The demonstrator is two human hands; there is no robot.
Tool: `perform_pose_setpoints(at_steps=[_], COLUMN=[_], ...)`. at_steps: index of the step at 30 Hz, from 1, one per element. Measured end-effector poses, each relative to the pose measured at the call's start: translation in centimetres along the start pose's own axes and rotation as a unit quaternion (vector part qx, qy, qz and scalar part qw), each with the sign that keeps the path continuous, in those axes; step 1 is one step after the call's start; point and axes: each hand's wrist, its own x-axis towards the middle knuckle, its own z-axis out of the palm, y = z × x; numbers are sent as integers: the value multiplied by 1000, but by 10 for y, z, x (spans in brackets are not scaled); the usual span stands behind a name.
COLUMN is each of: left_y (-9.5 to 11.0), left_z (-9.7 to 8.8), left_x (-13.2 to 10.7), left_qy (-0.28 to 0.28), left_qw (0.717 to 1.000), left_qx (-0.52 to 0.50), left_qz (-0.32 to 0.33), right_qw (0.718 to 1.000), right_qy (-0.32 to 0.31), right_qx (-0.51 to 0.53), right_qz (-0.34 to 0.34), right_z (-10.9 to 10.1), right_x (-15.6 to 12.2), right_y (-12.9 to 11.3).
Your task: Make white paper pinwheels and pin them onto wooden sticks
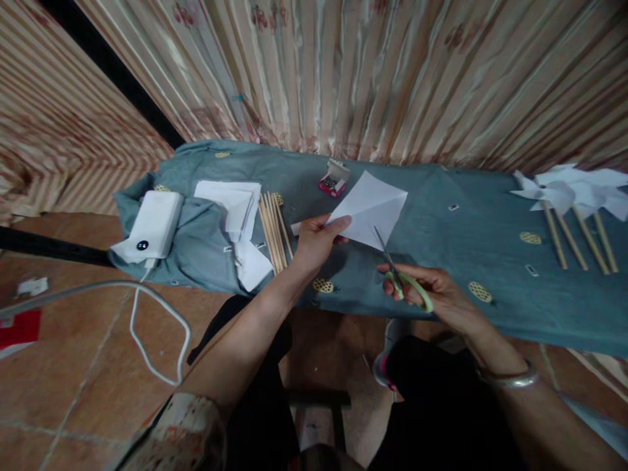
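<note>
In my left hand is a square sheet of white paper, pinched near its left corner with the thumb on top. A crease runs across the sheet. My right hand grips a pair of scissors with pale green handles. Their blades point up and left, and the tips meet the paper's lower edge. How far the blades are parted is hard to make out. Just beyond the sheet sits a small open red box holding tiny metal pieces.
Several wooden sticks and white paper sheets lie left on the teal cloth. A white power bank with a cable is at the far left. Paper pinwheels on sticks lie at the right. A pleated curtain hangs behind.
</note>
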Motion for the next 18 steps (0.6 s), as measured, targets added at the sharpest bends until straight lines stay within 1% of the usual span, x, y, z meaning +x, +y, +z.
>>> perform_pose_setpoints(at_steps=[10,14,18], left_y=[1,2,3], left_z=[-2,-2,-1], left_x=[0,-1,-2], left_qy=[0,-2,2], left_qw=[1000,1000,1000], left_qx=[5,7,12], left_qz=[1,1,1], right_qw=[1000,999,999], right_qy=[24,29,30], right_qx=[3,-9,-1], right_qz=[18,17,17], right_z=[0,1,2], right_x=[-1,0,0], right_y=[4,4,4])
